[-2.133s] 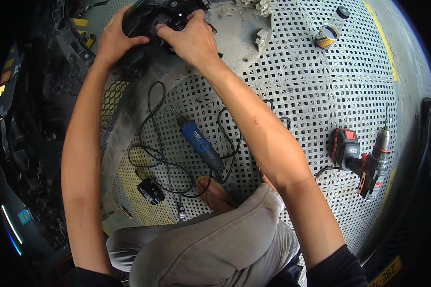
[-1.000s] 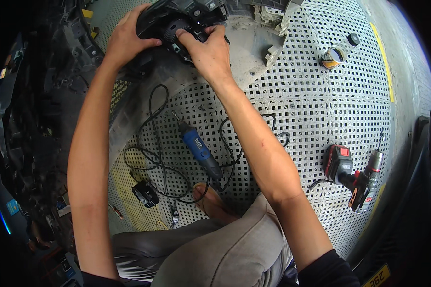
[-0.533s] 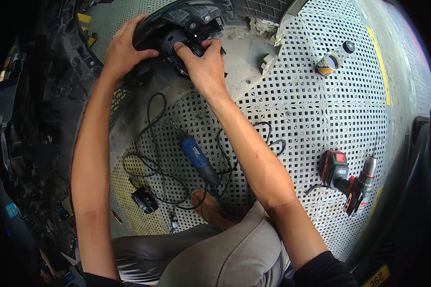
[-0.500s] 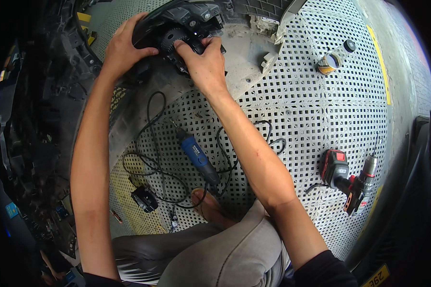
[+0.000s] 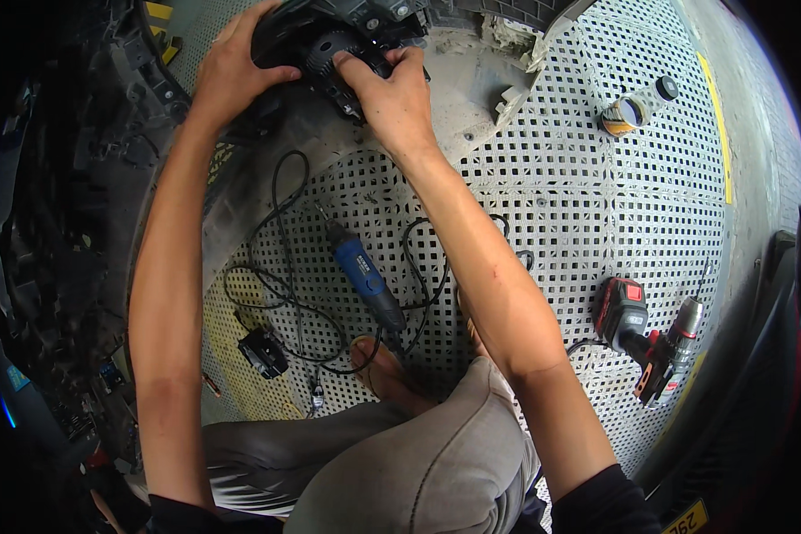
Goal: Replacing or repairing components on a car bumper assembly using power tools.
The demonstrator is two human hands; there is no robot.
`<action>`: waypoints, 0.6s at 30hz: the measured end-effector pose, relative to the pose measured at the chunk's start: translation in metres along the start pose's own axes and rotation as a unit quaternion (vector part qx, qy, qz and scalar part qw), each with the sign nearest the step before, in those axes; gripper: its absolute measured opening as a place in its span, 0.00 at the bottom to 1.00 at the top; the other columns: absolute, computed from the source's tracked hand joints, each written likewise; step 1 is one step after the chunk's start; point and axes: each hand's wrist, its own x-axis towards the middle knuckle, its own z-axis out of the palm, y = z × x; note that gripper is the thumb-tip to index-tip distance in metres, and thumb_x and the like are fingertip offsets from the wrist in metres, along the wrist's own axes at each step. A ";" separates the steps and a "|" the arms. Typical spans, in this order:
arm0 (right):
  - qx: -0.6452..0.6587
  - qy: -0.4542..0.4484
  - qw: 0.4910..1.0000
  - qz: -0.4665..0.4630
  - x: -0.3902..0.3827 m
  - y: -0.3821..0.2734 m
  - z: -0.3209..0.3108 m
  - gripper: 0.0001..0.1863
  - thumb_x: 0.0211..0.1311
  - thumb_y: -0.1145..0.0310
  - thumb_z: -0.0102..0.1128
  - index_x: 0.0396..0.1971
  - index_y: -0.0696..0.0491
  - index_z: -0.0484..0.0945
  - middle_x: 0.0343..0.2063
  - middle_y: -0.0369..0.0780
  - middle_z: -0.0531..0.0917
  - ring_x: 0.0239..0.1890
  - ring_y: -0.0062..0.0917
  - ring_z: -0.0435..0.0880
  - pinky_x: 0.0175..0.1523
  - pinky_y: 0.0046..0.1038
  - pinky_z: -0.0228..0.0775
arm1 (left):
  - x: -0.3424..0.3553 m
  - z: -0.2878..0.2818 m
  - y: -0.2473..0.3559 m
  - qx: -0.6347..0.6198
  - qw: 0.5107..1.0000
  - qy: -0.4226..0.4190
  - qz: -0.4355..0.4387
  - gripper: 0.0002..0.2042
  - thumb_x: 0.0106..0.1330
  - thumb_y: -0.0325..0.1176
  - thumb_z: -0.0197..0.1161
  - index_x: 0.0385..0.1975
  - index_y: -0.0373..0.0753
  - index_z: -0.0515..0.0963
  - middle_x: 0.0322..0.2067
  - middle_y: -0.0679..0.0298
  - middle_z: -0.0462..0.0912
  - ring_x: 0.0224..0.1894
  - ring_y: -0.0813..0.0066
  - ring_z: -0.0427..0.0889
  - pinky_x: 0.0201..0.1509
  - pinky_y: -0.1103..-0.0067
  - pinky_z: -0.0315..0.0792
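Note:
Near the top edge, a black plastic assembly (image 5: 365, 31) with bolts and a perforated round section sits over a dusty, curved grey panel (image 5: 467, 107). My left hand (image 5: 231, 76) grips its left edge, thumb toward me and fingers reaching around it. My right hand (image 5: 392, 98) holds its near right part, thumb pressed onto the dark inner section and fingers bent around it; the fingertips are partly hidden. Below, a blue-and-black rotary tool (image 5: 360, 271) lies on the perforated mat (image 5: 570, 178) among loops of black cord (image 5: 289, 156).
A clear bottle with a dark cap (image 5: 632, 111) stands or lies at upper right. A cordless drill (image 5: 659, 351) lies at right; a small black part (image 5: 262, 351) lies by my foot (image 5: 378, 369). Large black plastic parts (image 5: 80, 196) fill the left side.
Both hands keep their hold on the black assembly. The view shifted down and right over two seconds; in the last half second, hands and assembly moved slightly up in the picture.

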 end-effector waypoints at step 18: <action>-0.039 -0.080 0.991 0.096 -0.009 -0.033 -0.012 0.49 0.63 0.41 0.67 0.69 0.61 0.55 0.51 0.52 0.80 0.40 0.31 0.87 0.26 0.28 0.81 | -0.003 0.000 -0.001 0.012 1.000 -0.003 -0.001 0.50 0.42 0.29 0.84 0.71 0.50 0.65 0.66 0.60 0.73 0.67 0.52 0.73 0.70 0.61 0.70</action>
